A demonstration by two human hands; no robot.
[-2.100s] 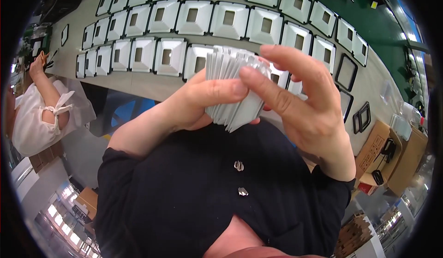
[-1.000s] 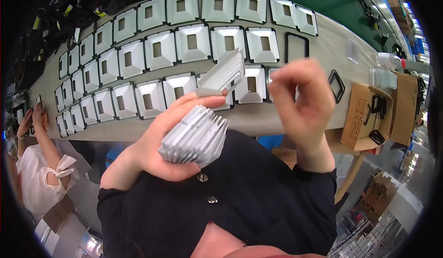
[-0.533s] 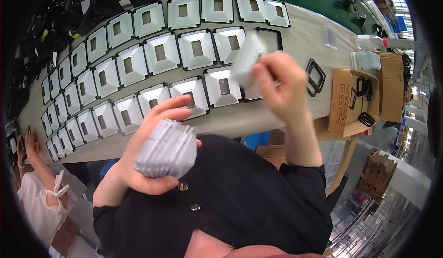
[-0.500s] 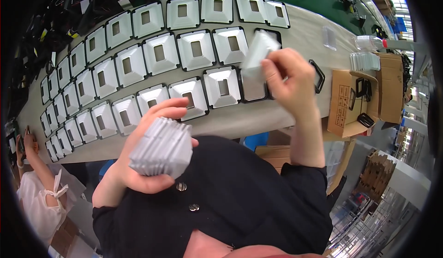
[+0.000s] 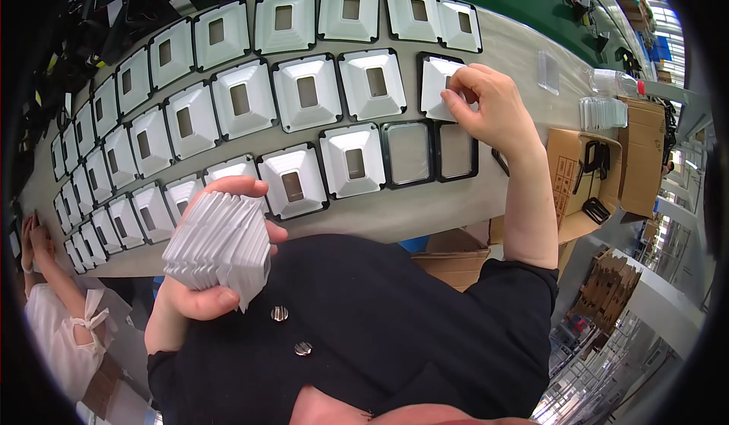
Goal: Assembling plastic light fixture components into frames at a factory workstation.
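Note:
My left hand is closed round a thick stack of nested white reflectors, held in front of my chest. My right hand pinches a single white reflector, which lies in a black rectangular frame at the right end of the middle row; the fingertips are at its centre opening and partly cover it. Nearer me are two black frames with clear panes, a left one and a right one, without reflectors. Several framed white reflectors stand in three rows to the left.
The rows lie on a long beige-covered table. At its right are a cardboard box of black frames, a stack of clear panes and a plastic bottle. Another person's hands are at the far left edge.
The reflector in my right hand has gone from tilted in the air down into the black frame. My left hand has shifted left and slightly down with its stack.

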